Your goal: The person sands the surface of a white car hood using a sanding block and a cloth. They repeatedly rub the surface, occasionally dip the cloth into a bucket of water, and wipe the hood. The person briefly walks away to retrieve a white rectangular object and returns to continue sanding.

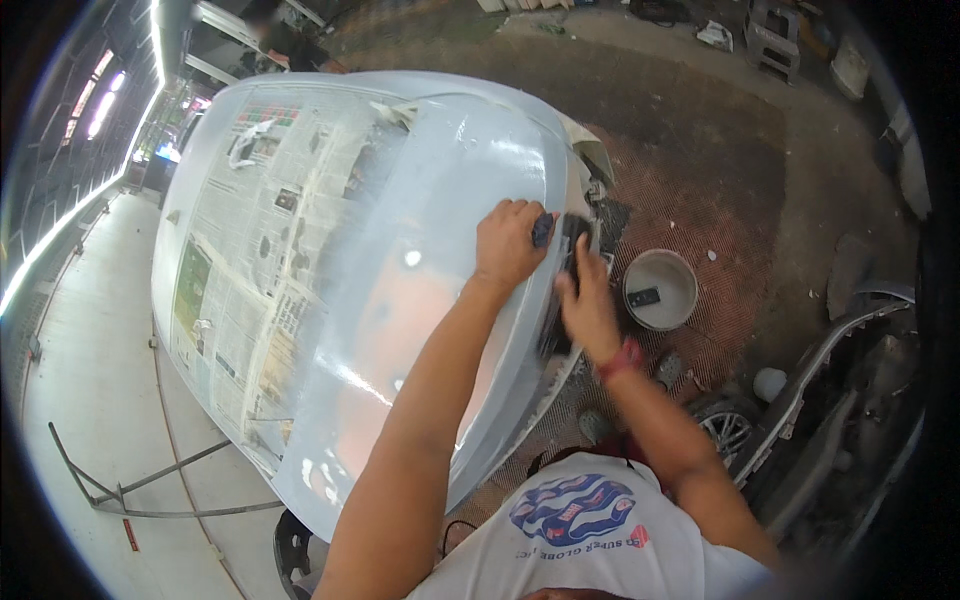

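We log left hand [511, 243] clenched on dark wad [542, 230] over car panel [455, 165], left of right hand [592, 312], grip unclear.

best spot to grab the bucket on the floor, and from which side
Probably take the bucket by its rim, right hand coming from above on its left side: it stands upright, its round mouth faces up, and that side is nearest the hand.

Car panel [440, 165]: broad, convex, lt-gray w/ pinkish patches approx. mid & lower L; surf. glossy, bright reflections; R edge curves down into dk strip. Dk-blue wad [543, 230]: sm., partly hidden, near panel's R edge, upper half; mat'l unclear.
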Action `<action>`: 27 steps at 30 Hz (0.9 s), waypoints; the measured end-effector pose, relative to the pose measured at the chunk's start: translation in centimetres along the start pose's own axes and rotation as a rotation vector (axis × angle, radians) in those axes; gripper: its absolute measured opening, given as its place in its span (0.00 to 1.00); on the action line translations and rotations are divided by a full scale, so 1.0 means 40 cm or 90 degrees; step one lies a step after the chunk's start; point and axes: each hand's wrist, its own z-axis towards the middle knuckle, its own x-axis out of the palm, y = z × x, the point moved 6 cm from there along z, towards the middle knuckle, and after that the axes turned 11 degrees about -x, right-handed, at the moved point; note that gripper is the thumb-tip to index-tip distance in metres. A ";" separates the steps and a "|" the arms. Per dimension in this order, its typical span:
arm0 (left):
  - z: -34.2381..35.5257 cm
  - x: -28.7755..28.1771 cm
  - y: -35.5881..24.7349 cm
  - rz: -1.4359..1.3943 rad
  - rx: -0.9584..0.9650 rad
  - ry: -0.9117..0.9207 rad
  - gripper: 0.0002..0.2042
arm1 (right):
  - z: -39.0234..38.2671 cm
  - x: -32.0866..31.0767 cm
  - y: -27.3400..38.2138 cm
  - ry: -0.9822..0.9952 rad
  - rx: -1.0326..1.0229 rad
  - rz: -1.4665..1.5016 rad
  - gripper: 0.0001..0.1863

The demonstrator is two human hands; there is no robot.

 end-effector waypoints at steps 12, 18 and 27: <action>0.012 -0.033 -0.017 -0.002 -0.003 -0.002 0.12 | 0.051 -0.005 -0.046 0.006 0.076 0.000 0.40; 0.010 -0.010 -0.014 -0.026 0.008 -0.012 0.10 | -0.090 -0.012 0.051 0.015 0.052 -0.026 0.42; 0.011 -0.017 -0.014 -0.040 -0.013 -0.024 0.09 | -0.122 0.018 0.073 0.006 0.043 -0.062 0.45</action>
